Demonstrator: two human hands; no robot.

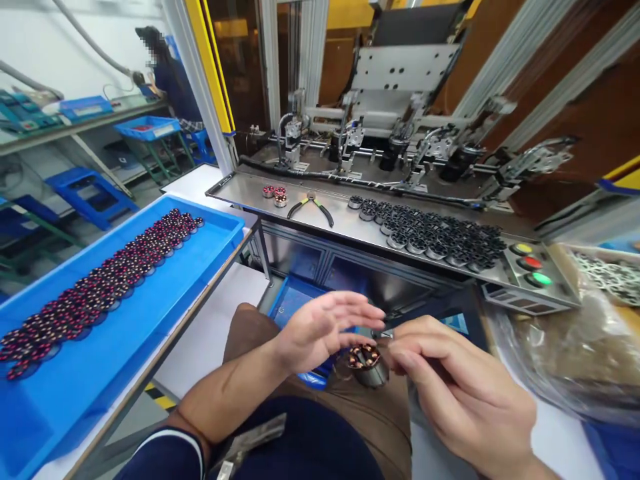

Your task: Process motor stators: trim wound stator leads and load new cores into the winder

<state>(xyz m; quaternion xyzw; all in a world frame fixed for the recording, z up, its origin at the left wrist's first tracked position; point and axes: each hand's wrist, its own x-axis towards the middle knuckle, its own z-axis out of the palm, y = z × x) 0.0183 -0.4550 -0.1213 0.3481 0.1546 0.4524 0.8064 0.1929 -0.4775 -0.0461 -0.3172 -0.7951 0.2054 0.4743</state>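
Note:
A copper-wound motor stator [371,375] with a metallic rim is in front of my lap, its copper coils facing up. My left hand [325,332] is beside and above it, open, palm turned inward and fingers stretched to the right. Just right of the stator, my right hand [453,383] is closed in a pinch, its fingertips close to the stator's edge. What the pinch holds is hidden; it may be a thin wire or the stator's rim.
Left, a blue tray [165,293] holds many wound stators [115,273]. On the metal bench ledge lie several red-and-copper stators [280,199], cutting pliers [312,200] and rows of dark stators [430,230]. A button box [533,267] and plastic bag [565,347] stand right. A person [173,80] works far left.

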